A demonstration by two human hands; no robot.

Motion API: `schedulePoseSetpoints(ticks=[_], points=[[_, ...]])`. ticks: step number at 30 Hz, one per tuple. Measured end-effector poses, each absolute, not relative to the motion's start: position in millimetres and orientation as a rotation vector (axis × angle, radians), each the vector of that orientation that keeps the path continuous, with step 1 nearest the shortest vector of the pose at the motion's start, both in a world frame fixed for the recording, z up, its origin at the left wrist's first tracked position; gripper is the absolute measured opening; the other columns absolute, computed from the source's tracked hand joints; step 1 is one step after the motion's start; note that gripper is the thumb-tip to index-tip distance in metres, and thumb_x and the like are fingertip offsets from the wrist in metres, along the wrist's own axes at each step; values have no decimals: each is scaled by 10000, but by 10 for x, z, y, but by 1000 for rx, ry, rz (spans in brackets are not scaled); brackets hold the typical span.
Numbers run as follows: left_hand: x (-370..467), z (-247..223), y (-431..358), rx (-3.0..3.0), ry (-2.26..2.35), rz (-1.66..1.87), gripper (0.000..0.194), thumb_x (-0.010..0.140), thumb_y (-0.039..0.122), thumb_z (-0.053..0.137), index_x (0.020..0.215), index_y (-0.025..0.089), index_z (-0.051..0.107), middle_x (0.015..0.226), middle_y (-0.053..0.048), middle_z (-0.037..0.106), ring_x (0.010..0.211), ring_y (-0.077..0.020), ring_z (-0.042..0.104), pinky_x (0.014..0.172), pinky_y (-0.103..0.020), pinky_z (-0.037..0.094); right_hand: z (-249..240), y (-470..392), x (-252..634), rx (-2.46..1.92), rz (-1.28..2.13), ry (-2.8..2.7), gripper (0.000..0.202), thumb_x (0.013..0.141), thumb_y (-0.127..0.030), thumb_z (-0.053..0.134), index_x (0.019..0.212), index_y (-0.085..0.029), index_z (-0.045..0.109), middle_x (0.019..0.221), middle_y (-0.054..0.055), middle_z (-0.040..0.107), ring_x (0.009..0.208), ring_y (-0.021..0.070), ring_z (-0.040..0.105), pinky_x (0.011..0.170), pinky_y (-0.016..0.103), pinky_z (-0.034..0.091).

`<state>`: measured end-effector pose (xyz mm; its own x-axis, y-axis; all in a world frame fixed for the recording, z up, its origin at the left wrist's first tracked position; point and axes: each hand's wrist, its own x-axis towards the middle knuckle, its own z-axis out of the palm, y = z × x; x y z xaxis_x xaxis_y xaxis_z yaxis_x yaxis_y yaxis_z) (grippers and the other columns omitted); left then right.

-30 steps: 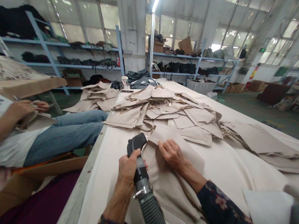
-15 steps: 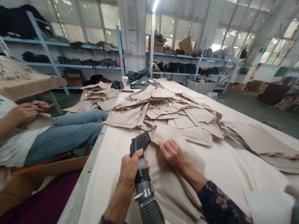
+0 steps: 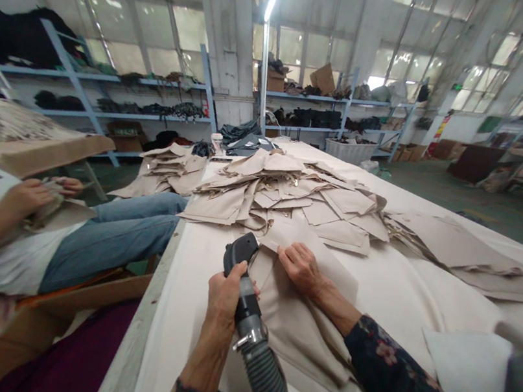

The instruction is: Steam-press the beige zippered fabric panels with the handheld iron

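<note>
My left hand (image 3: 225, 292) is wrapped round the handle of a black thread trimmer (image 3: 239, 250), which has a curved head. From its lower end a grey ribbed hose (image 3: 269, 380), fastened with a metal clamp, runs down to the bottom edge of the view. The trimmer's head rests by the edge of a beige fabric piece (image 3: 294, 325). That edge is pinched in the closed fingers of my right hand (image 3: 298, 267), just right of the head. The fabric spreads in folds under my right forearm. My right fingertips are partly hidden by the hand itself.
Beyond my hands lies a heap of beige fabric pieces (image 3: 287, 187), with another stack (image 3: 460, 248) to the right on the white table (image 3: 175, 340). A seated co-worker (image 3: 103, 231) handles fabric at the left, beside a cardboard box (image 3: 79, 300). Blue shelves (image 3: 300, 97) line the wall.
The view has shifted very slightly. My hands, the trimmer and the fabric keep nearly the same positions. The co-worker's hands have moved the cloth a little.
</note>
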<state>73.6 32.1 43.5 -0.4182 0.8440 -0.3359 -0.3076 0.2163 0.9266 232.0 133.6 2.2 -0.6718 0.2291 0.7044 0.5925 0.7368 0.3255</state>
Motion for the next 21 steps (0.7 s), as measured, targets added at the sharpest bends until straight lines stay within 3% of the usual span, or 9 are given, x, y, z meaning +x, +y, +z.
schedulePoseSetpoints(ticks=[6,21], points=[[726,438,317,488,1439,1513,291,599,385,669,608,121,545,449,-30,582,365,-163,538,356,-264,425,33,1363,2354,-646,-752,-2251,217,908,-79,419,903,-84,636,669,76,522,676,203,431,617,333,350],[830,473,298,659,1409,1292,284,632,395,617,574,132,527,414,-42,564,331,-161,521,330,-255,408,91,1327,2338,-545,-752,-2270,241,925,-95,393,906,-86,633,657,65,508,658,188,427,603,326,350]])
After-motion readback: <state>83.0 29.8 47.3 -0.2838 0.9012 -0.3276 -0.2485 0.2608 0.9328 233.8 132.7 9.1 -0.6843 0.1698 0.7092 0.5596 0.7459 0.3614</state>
